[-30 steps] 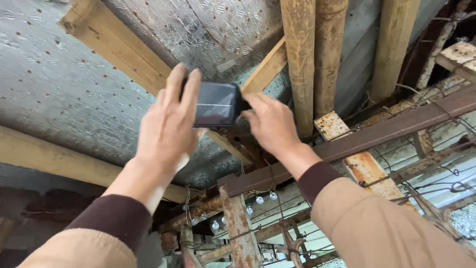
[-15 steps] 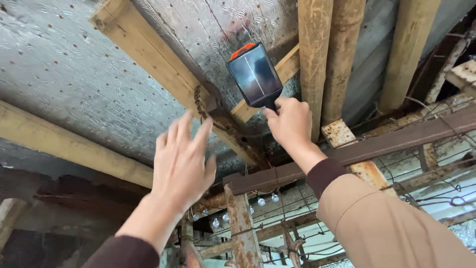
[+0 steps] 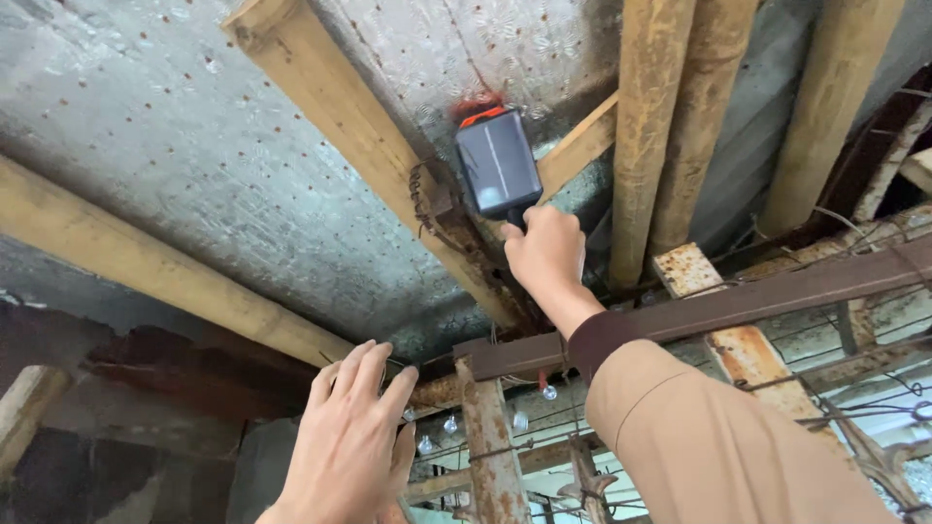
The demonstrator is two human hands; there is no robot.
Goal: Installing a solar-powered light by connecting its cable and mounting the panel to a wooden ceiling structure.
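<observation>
Your left hand is hanging low and nearest the camera, fingers spread, gripping nothing. Farther up, your right hand is clenching the bottom of the dark rectangular lamp; it is sticking up above your fingers, against the wooden rafter.

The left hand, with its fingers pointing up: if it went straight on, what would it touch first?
Probably the slanted wooden beam above the left hand, though depth is hard to judge.

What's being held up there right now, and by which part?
The right hand holds a dark flat lamp by its bottom end. The left hand is open and holds nothing.
</observation>
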